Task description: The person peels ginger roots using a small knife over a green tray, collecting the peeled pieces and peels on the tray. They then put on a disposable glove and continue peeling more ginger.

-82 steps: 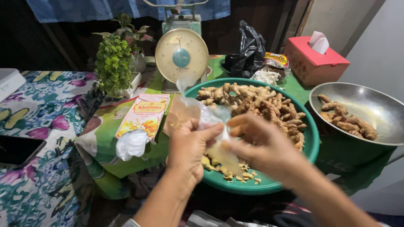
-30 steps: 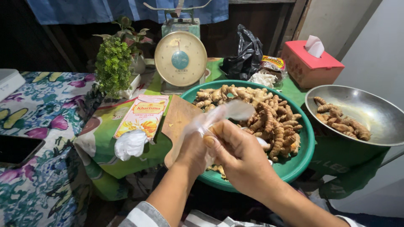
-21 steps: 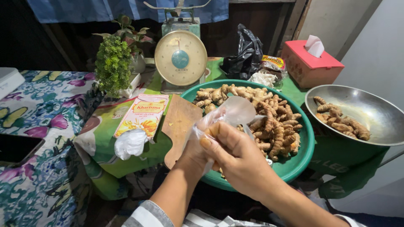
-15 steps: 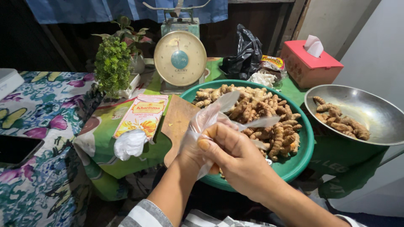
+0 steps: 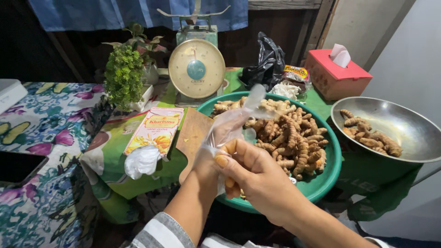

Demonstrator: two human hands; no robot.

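1. The right hand (image 5: 257, 172) lies across the near rim of the green basin (image 5: 328, 177), its yellow-stained thumb and fingers pinched on the cuff of a thin clear plastic glove (image 5: 229, 131).
2. The left hand (image 5: 209, 163) sits inside that glove, just left of the basin's near rim; the glove's loose fingers stick up and lean over the basin. Whether the left hand is clenched or slack under the plastic cannot be told.
3. The basin holds a heap of turmeric roots (image 5: 289, 133), piled toward its far and right side, with bare green bottom showing at the near right.
4. A wooden cutting board (image 5: 193, 133) leans against the basin's left rim, partly behind the gloved hand.
5. Left of the basin lies a flat orange-and-white glove packet (image 5: 154, 131), with a crumpled white plastic wad (image 5: 141, 161) at its near end.
6. Behind the basin stands a dial kitchen scale (image 5: 196, 69); left of the scale is a small leafy potted plant (image 5: 123, 76).
7. Behind the basin to the right sit a black plastic bag (image 5: 266, 62) and a red tissue box (image 5: 337, 73).
8. Right of the basin is a steel bowl (image 5: 404, 138) with a few more roots along its left side.
9. Far left of the basin, a floral tablecloth (image 5: 50, 138) covers the next table.
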